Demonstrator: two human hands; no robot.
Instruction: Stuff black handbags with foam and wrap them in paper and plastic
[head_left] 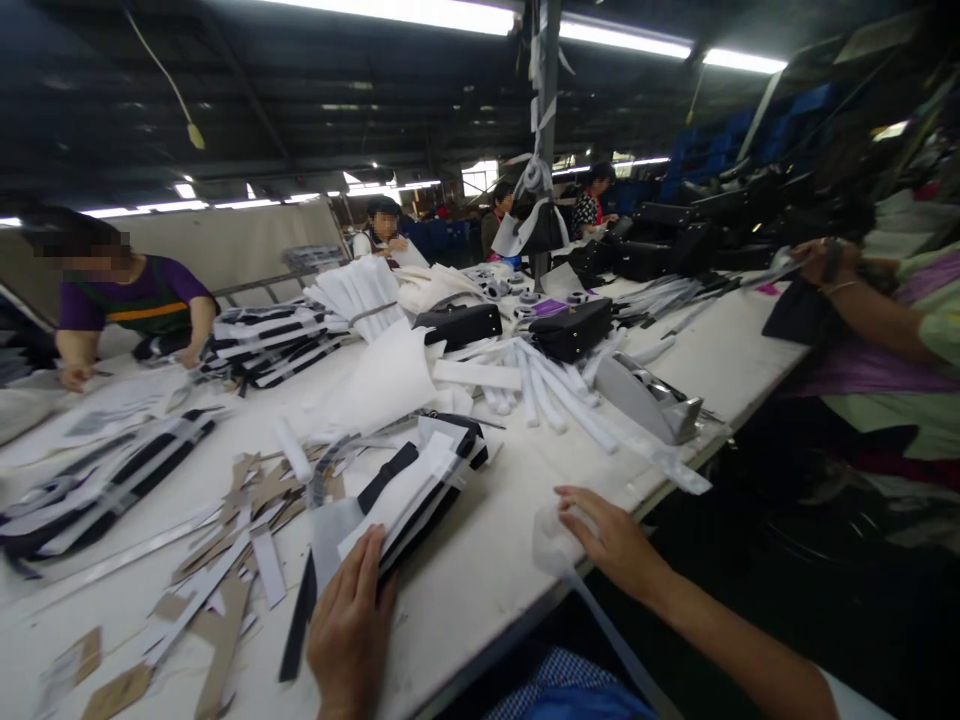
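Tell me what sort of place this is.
Probably a factory workshop, perhaps one making bags: a long white worktable is heaped with brown strips and black bag-like cases, several people are around it, and tube lights run overhead.

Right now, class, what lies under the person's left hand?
The left hand touches the near end of a black-and-white bundle topped by a white piece. What its palm covers cannot be seen.

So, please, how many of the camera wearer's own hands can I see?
2. The left hand is on the black-and-white piece; the right hand is at the translucent film, near the edge of the table.
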